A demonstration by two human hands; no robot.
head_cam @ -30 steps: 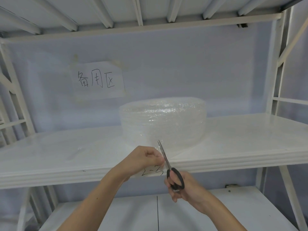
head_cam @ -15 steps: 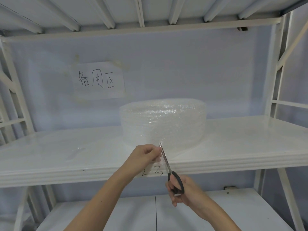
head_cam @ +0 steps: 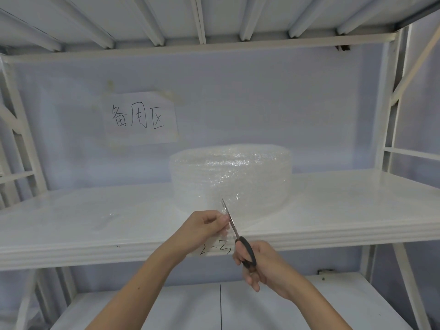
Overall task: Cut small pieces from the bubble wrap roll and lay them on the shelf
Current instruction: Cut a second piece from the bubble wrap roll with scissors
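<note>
A clear bubble wrap roll (head_cam: 232, 177) lies flat on the white shelf (head_cam: 333, 206), near its middle. Its loose end hangs over the shelf's front edge. My left hand (head_cam: 202, 228) pinches that loose end just left of the cut line. My right hand (head_cam: 259, 263) grips black-handled scissors (head_cam: 238, 236), whose blades point up and away into the wrap beside my left fingers. A faint clear cut piece (head_cam: 107, 219) lies on the shelf to the left.
A paper sign with handwritten characters (head_cam: 140, 117) is taped to the back wall. A label marked "2-3" (head_cam: 215, 250) sits on the shelf's front edge. White uprights (head_cam: 390, 103) frame both sides; a lower shelf (head_cam: 190, 306) lies below my arms.
The scissor blades have closed and slid a little further up into the wrap. Both hands stay in nearly the same place.
</note>
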